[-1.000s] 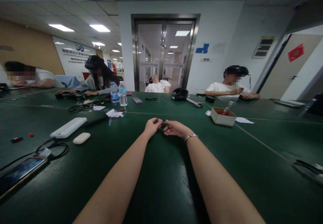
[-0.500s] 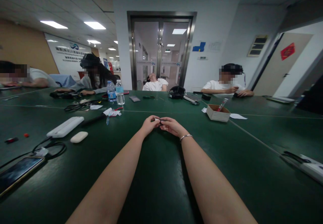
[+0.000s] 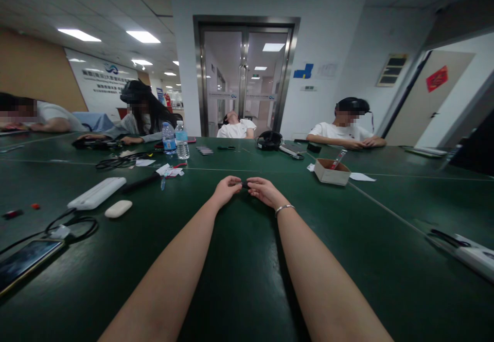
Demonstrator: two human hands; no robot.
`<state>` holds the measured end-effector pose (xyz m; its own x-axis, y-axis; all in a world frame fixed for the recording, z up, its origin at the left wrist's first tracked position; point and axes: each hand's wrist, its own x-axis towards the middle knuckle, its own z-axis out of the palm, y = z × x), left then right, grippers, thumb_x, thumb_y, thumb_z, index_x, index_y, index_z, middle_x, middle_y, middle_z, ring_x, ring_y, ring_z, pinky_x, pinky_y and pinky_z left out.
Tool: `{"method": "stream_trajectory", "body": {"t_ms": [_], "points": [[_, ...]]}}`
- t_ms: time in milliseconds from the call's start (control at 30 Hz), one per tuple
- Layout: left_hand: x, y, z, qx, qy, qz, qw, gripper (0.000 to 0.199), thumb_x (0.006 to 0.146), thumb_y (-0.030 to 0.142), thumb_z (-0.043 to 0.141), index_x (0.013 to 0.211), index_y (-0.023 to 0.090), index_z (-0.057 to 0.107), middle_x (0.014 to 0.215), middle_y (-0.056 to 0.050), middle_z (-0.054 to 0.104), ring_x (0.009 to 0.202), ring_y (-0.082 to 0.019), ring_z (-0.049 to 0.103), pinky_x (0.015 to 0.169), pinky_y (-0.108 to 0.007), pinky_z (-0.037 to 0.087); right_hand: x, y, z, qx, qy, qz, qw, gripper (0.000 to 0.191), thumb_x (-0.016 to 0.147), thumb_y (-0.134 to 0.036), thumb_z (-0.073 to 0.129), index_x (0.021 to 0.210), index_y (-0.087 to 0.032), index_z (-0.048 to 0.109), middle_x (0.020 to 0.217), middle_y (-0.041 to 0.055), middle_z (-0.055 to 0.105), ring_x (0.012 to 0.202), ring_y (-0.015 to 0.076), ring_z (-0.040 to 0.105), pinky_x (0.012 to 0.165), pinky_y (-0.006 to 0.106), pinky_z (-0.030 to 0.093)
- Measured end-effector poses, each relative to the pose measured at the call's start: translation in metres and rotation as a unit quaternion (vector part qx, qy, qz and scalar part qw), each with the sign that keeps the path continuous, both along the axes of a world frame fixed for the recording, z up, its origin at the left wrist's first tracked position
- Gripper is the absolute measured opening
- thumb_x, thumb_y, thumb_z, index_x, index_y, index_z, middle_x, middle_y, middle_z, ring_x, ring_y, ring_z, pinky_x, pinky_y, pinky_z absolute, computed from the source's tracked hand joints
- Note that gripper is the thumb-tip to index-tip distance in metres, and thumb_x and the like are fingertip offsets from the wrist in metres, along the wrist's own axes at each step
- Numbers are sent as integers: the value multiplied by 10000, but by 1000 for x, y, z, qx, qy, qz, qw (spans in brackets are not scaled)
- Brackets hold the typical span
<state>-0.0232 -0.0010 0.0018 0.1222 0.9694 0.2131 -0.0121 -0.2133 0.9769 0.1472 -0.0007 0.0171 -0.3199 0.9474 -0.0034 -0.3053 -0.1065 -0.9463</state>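
Both my arms stretch forward over the dark green table. Between the fingertips of my left hand and my right hand is a small dark object, too small to name. Both hands are closed in a pinch on it, one from each side, just above the tabletop. A silver bracelet circles my right wrist. The fingers cover most of the object.
Left of me lie a white power strip, a white oval case and a phone. Two water bottles stand farther back. A small box sits at right. Several people sit around the table.
My fingertips have shifted slightly around the small object, which now looks dark where a light glint showed before. The person at far right has lowered a raised hand.
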Motion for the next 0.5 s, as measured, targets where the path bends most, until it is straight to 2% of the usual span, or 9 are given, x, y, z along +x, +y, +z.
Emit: {"method": "stream_trajectory", "body": {"t_ms": [233, 500], "points": [[-4, 1, -1, 19, 46, 13, 999, 248, 651, 219, 700, 863, 127, 611, 820, -71, 626, 736, -147, 589, 721, -310, 495, 3, 4, -5, 1, 25, 10, 1000, 163, 782, -10, 577, 918, -100, 591, 810, 67, 623, 573, 105, 623, 554, 186, 546], [-5, 1, -1, -3, 35, 3, 999, 297, 638, 287, 716, 869, 125, 624, 808, -70, 644, 729, -144, 597, 711, -285, 487, 4, 7, -8, -1, 30, 5, 1000, 196, 756, 7, 600, 922, -97, 584, 809, 67, 614, 590, 117, 630, 592, 216, 555]]}}
